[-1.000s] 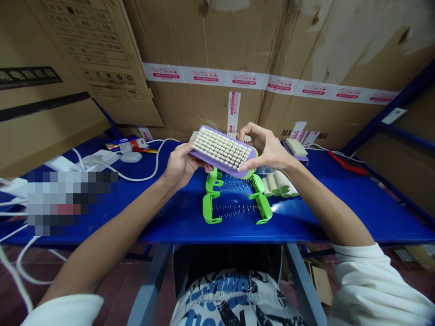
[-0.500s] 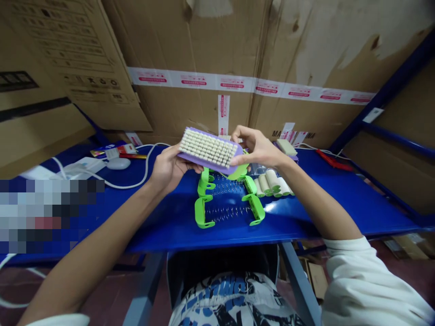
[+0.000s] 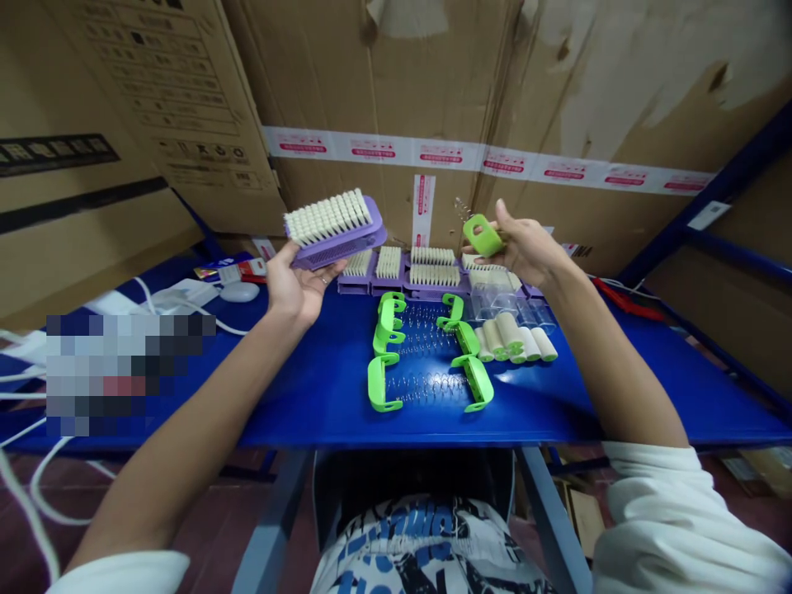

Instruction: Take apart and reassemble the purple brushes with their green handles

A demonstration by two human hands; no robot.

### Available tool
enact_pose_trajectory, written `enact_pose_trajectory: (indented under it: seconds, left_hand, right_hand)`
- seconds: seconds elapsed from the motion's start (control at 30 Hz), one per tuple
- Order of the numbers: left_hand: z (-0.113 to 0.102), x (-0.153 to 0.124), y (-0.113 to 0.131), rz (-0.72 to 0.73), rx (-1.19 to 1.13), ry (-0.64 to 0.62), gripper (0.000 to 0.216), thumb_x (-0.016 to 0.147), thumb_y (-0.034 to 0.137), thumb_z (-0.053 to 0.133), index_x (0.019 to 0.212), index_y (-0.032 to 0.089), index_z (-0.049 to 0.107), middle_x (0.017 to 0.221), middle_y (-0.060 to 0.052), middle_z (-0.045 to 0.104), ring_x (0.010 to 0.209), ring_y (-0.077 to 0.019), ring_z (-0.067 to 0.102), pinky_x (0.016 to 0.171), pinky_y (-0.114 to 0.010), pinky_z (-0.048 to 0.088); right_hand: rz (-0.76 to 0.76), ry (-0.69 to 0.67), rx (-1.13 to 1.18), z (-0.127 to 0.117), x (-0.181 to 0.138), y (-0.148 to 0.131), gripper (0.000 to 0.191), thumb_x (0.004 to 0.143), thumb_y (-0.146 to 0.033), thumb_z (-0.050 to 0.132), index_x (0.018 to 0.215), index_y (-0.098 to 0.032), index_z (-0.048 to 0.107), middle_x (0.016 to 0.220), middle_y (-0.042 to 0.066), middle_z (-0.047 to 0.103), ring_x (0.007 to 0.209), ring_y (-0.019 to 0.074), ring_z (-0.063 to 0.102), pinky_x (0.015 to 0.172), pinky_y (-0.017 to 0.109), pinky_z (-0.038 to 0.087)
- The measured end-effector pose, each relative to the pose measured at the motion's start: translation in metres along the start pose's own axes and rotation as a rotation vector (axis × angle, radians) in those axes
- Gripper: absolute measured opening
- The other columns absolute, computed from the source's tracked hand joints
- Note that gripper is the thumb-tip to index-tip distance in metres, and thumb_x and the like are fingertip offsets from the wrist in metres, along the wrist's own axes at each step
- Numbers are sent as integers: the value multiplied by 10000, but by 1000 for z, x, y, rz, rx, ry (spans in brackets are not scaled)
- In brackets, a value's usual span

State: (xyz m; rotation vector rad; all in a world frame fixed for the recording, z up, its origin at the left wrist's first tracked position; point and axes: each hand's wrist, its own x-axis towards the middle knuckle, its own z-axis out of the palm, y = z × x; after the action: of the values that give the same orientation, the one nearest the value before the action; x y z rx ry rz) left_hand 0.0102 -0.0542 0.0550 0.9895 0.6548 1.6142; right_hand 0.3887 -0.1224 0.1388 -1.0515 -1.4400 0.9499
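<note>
The left hand (image 3: 295,290) grips a purple brush (image 3: 337,227), bristles up, above the worktop (image 3: 309,396). The right hand (image 3: 529,247) pinches a green bracket (image 3: 487,239), with what looks like a blurred spring (image 3: 461,209) beyond it. Below lie other brackets (image 3: 375,385), pale rollers (image 3: 508,331) beside them, more brushes (image 3: 434,275) behind.

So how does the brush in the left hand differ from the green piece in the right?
The brush is purple with pale bristles; the green piece has no bristles, but thin metal springs stick out from it. The brush is longer and bulkier than the green piece. Both are held up above the blue table.
</note>
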Motion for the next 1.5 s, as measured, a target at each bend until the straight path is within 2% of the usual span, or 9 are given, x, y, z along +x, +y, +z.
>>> enact_pose_trajectory:
  seconds: [0.2, 0.37, 0.47, 0.67, 0.9, 1.0, 1.13, 1.27, 1.5]
  left_hand:
    - [8, -4, -4, 17, 76, 26, 169, 976, 429, 674, 1012, 266, 706, 1023, -24, 864, 1147, -253, 801, 908, -361, 689]
    - [16, -8, -4, 0, 46, 85, 148, 936, 405, 675, 984, 285, 745, 1059, -49, 874, 1010, -251, 814, 808, -337, 706]
    - [19, -10, -4, -22, 22, 78, 144, 928, 376, 675, 978, 262, 746, 1048, -74, 866, 928, -253, 816, 780, -352, 707]
    - [21, -14, -8, -43, 6, 4, 176, 955, 413, 697, 1018, 264, 766, 1009, -74, 860, 898, -267, 817, 772, -389, 694]
    - [32, -24, -4, -92, 22, -22, 195, 988, 363, 610, 1022, 209, 723, 934, -82, 846, 740, -218, 785, 741, -351, 671]
    - [40, -32, 1, -115, 15, -98, 217, 981, 352, 586, 971, 188, 727, 852, -99, 830, 680, -222, 772, 698, -334, 655]
    - [51, -47, 7, -150, 8, -228, 250, 993, 367, 588, 970, 174, 746, 816, -114, 814, 650, -230, 760, 657, -335, 655]
    - [55, -62, 6, -211, 44, -326, 285, 1023, 387, 582, 965, 167, 753, 768, -103, 772, 594, -220, 718, 571, -326, 624]
    - [54, -66, 1, -233, 78, -432, 409, 1092, 557, 610, 974, 184, 729, 748, -110, 772, 634, -241, 745, 565, -316, 620]
  right_hand:
    - [-114, -97, -295, 9, -18, -25, 672, 611, -565, 1131, 990, -245, 677, 1001, 46, 730, 917, 227, 697, 836, 423, 648]
    - [-220, -580, -782, 18, -67, -58, 522, 775, -536, 1044, 1167, -272, 820, 1171, 65, 796, 1058, 312, 750, 954, 491, 610]
    - [-245, -679, -908, 21, -97, -52, 459, 852, -465, 991, 1241, -284, 830, 1306, 85, 799, 1177, 345, 777, 1037, 508, 615]
    - [-194, -685, -1072, 26, -115, -17, 559, 888, -345, 952, 1418, -247, 802, 1437, 166, 722, 1214, 374, 792, 1018, 516, 665]
    - [-191, -679, -1044, 32, -109, -5, 724, 879, -529, 985, 1509, -251, 760, 1487, 190, 726, 1375, 438, 715, 1128, 624, 630]
    - [-303, -513, -956, 27, -104, -15, 804, 888, -672, 947, 1545, -271, 717, 1538, 186, 686, 1409, 430, 684, 1181, 647, 601]
    - [-473, -163, -808, 27, -84, -31, 994, 902, -698, 920, 1719, -295, 522, 1605, 186, 603, 1363, 412, 681, 1166, 641, 608]
    - [-560, -291, -708, 46, -67, -29, 1325, 786, -645, 1017, 1843, -331, 283, 1786, 190, 457, 1502, 447, 606, 1267, 676, 534]
    - [-726, -293, -637, 79, -72, -5, 946, 825, -289, 805, 1713, -332, 485, 1680, 129, 650, 1508, 387, 649, 1294, 606, 511]
